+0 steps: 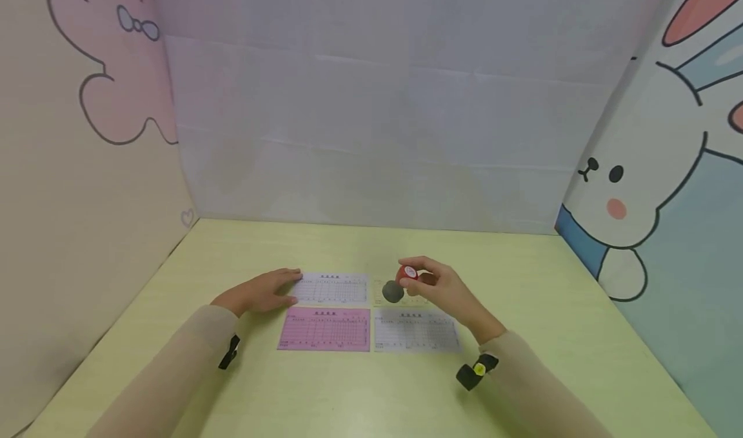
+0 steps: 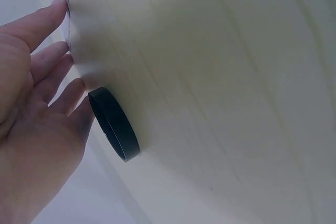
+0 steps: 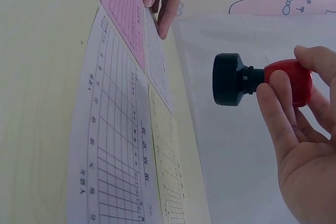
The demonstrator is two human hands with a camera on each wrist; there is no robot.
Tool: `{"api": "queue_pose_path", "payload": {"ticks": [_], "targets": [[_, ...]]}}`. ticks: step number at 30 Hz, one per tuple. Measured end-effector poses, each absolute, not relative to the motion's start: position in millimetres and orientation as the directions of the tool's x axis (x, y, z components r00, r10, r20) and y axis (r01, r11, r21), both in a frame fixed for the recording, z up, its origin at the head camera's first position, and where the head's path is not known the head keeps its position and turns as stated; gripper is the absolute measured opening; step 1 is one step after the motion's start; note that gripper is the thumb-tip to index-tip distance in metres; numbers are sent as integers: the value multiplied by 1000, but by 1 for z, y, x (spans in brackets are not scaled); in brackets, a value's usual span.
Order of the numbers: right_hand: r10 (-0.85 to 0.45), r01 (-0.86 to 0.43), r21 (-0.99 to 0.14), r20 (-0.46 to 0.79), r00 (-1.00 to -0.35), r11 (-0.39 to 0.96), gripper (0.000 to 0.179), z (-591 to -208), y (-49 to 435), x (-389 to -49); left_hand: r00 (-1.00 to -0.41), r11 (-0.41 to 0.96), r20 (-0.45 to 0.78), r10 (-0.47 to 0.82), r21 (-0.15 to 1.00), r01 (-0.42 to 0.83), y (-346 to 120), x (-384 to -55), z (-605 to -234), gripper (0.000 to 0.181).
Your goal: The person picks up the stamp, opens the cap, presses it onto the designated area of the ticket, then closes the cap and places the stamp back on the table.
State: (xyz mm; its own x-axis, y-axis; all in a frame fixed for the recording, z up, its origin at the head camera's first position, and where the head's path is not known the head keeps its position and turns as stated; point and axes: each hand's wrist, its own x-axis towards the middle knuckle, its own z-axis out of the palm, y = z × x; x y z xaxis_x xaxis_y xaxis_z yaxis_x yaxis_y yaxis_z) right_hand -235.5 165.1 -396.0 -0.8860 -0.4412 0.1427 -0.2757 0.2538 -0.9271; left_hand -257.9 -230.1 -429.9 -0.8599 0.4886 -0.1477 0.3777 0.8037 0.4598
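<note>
My right hand (image 1: 444, 289) grips the red handle (image 3: 302, 85) of a stamp with a round black base (image 3: 227, 80). The stamp is held up over the yellow form (image 3: 167, 156), covering part of it in the head view. Fingers of my left hand (image 1: 266, 292) rest at the left edge of the upper white form (image 1: 331, 289). A pink form (image 1: 325, 330) lies just below it, with a lower white form (image 1: 416, 332) to the right. Beside my left little finger is a black ring-shaped cap (image 2: 114, 124), hidden in the head view.
The four-cornered pale yellow table (image 1: 325, 393) carries the printed sheets near its middle. A whitish sheet wall (image 1: 371, 115) rises behind it. Side panels with cartoon animals, such as a rabbit (image 1: 638, 186), flank the table.
</note>
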Motion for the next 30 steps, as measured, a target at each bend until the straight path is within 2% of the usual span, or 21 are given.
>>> {"api": "queue_pose_path", "payload": {"ticks": [6, 18, 30], "targets": [[-495, -300, -919, 142, -857, 256, 41, -398, 152, -245, -863, 810, -149, 483, 451, 375, -232, -260, -431, 60], [-515, -317, -892, 117, -849, 321, 46, -399, 120, -256, -861, 802, -146, 487, 464, 376, -232, -262, -436, 61], [-478, -329, -848, 104, -872, 416, 49, -415, 100, -267, -861, 801, -149, 487, 469, 372, -231, -262, -434, 61]]}}
